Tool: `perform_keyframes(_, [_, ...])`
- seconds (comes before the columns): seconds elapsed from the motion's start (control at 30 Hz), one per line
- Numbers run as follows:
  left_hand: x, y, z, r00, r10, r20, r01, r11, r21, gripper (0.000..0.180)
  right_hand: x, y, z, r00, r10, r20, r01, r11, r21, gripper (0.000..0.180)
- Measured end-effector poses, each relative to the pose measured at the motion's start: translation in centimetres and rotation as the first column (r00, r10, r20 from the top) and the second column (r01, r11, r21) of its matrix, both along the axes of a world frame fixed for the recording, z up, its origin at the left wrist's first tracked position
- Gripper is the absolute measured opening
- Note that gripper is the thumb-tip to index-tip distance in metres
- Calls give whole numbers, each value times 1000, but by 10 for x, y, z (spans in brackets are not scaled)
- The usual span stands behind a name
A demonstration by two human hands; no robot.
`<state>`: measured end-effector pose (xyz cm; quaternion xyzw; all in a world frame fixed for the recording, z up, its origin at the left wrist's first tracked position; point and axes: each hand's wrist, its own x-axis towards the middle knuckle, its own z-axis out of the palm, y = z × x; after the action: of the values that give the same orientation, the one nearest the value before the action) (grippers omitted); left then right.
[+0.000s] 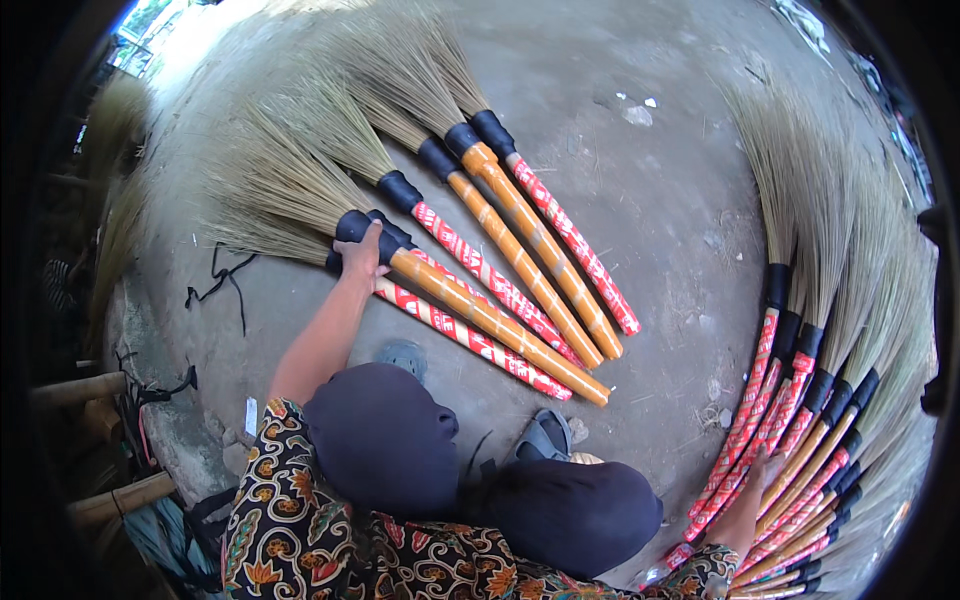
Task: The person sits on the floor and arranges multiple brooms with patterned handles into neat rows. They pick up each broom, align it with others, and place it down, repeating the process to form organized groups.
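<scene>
My left hand (pixel 362 252) is closed round the black neck of an orange-handled broom (pixel 500 327) in a fanned row on the ground. Beside it lies a red-and-white-handled broom (pixel 470 342), on the side nearer to me. Farther along the row are several more brooms with orange or red-and-white handles, their pale bristles spreading to the upper left. Out to the right, my right hand (pixel 763 480) reaches into a dense broom pile (pixel 815 395). Its fingers are closed round a red-and-white broom handle, partly hidden among the neighbouring handles.
Below me are my dark-covered knees (pixel 385 435) and a grey sandal (pixel 541 437). A black cord (pixel 232 283) lies on the concrete at left. Bamboo poles (pixel 80 390) jut in at the left edge. Pale scraps (pixel 637 115) dot the floor beyond the brooms.
</scene>
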<state>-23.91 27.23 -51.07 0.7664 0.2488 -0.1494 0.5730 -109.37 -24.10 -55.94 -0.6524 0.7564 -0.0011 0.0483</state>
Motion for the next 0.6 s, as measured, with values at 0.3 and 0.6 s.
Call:
perform_keyframes(0.3, [3, 15, 1, 999, -15, -51, 9, 994, -110, 126, 157, 84, 31, 911, 376, 170, -331, 912, -244, 43])
perform_keyframes(0.6, [7, 22, -4, 999, -38, 1, 38, 984, -171, 128, 378, 191, 76, 659, 547, 517, -471, 835, -283, 31])
